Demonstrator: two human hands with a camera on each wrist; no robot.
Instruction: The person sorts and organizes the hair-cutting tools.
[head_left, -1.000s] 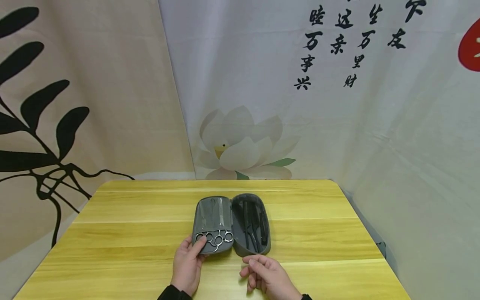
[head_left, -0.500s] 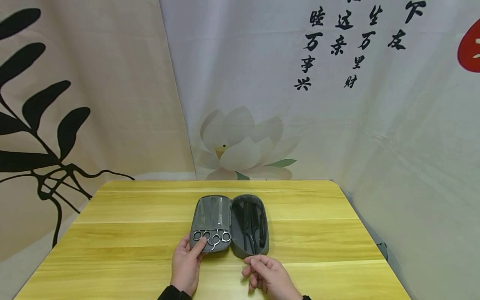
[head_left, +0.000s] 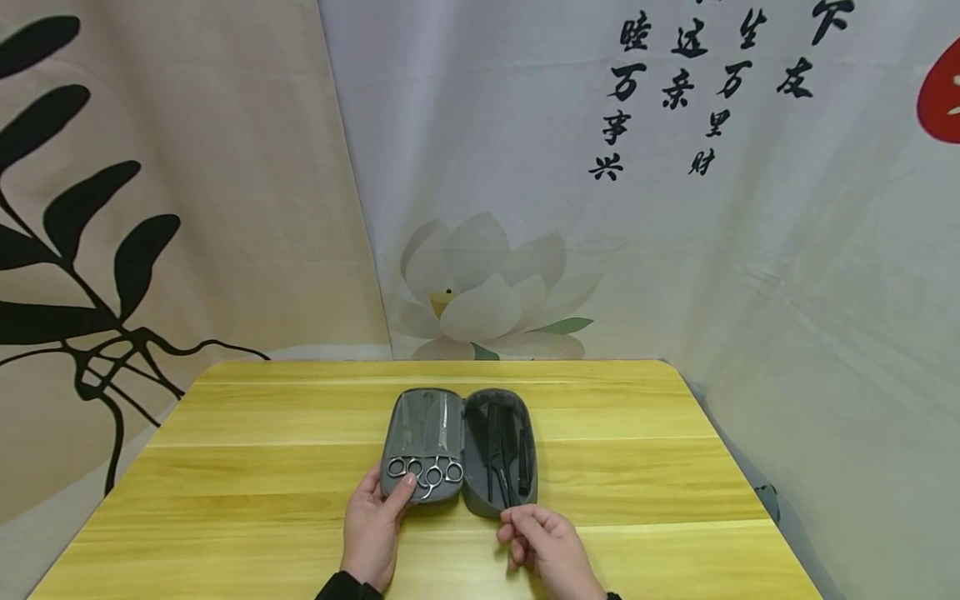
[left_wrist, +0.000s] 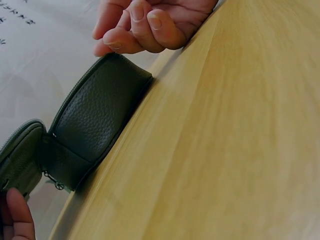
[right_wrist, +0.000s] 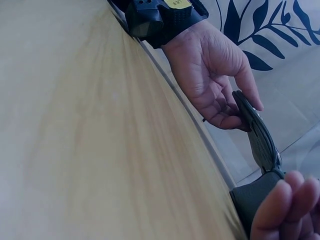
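An unzipped dark grey case (head_left: 423,493) lies spread on the table, its flap on the left and its deeper half (head_left: 480,500) on the right. Silver scissors (head_left: 433,477) sit in the flap's clear pocket, finger rings outward; black tools (head_left: 495,433) fill the deeper half. The left hand (head_left: 371,521) grips the flap's near left corner, thumb on top, fingers beneath, as the right wrist view shows for that hand (right_wrist: 215,75). At the deeper half's near edge is the right hand (head_left: 553,550), fingers loosely bent, fingertips at the rim; in the left wrist view that hand (left_wrist: 150,25) shows no held object.
The wooden table (head_left: 262,500) extends around the case on all sides. Behind it hangs a pale cloth (head_left: 487,125) printed with dark leaves, a lotus and writing. A dark wrist device (right_wrist: 150,22) is strapped on the left wrist.
The right hand has moved slightly right and up to the deeper half's near rim. Held by the left hand, the flap has shifted a little left and tipped up slightly.
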